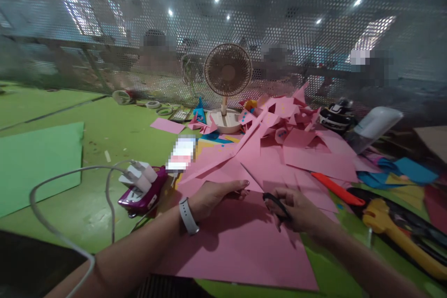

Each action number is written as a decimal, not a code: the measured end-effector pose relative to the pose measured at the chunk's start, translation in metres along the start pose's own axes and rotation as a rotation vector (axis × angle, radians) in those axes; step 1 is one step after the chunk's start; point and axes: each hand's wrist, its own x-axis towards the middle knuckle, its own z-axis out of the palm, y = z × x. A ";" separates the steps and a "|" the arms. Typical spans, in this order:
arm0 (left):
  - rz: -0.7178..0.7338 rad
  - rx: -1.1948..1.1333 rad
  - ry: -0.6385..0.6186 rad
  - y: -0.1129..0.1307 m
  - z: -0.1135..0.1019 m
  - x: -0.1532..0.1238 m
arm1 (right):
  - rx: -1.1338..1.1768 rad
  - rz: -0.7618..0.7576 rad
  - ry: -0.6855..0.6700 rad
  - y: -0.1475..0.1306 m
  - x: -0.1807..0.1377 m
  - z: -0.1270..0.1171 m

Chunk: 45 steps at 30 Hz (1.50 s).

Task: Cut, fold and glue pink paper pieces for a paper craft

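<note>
While pinning the large pink sheet (244, 247) flat on the green table (104, 139) with left hand (216, 195), palm down, fingers spread and clamped on nothing, grips black scissors (275, 204) in right hand (300, 214), fingers closed round the handles, just beside the left fingertips at the sheet's far edge. Behind, heap of pink offcuts (296, 144) and small fan (227, 72). To the right, orange cutter (337, 189), yellow tool (394, 233). To the left, purple power strip (139, 193).
</note>
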 end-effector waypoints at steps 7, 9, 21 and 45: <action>-0.013 0.036 -0.018 0.001 0.002 -0.002 | -0.021 0.013 0.029 -0.005 -0.002 0.003; -0.014 0.042 -0.026 0.002 0.003 -0.003 | -0.020 0.012 0.042 -0.006 -0.002 0.004; -0.018 0.100 -0.064 0.002 0.007 -0.007 | 0.012 0.009 0.069 -0.008 -0.003 0.006; -0.050 0.157 -0.064 -0.003 0.007 -0.006 | -0.005 -0.007 0.069 -0.012 -0.004 0.005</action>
